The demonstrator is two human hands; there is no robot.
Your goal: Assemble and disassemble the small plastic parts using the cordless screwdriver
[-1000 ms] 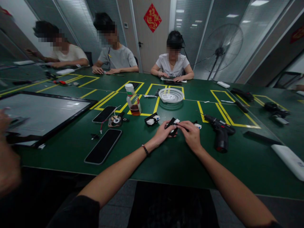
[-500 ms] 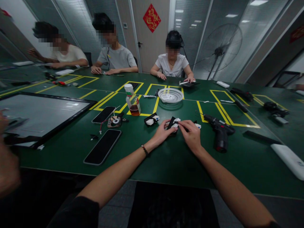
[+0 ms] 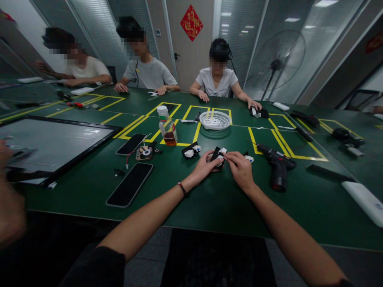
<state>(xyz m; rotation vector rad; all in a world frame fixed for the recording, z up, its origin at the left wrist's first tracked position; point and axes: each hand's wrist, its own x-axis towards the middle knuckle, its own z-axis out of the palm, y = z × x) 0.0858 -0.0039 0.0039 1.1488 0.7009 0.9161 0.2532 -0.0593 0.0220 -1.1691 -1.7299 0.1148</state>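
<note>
My left hand grips a small black part with white pieces on it, just above the green table. The fingers of my right hand are pinched together at the white piece on its right side; whether they hold a bit of it is too small to tell. A similar black part with white pieces lies to the left of my hands. Another white-and-black part is partly hidden behind my right hand.
A cordless drill lies to the right. To the left are a phone, a small fan and a bottle. A white basket sits beyond my hands. Co-workers sit across the table.
My hands stay in nearly the same place, with the black part turned slightly. Across the table, one person's hand has moved right with a black item, and another person's hand has moved right.
</note>
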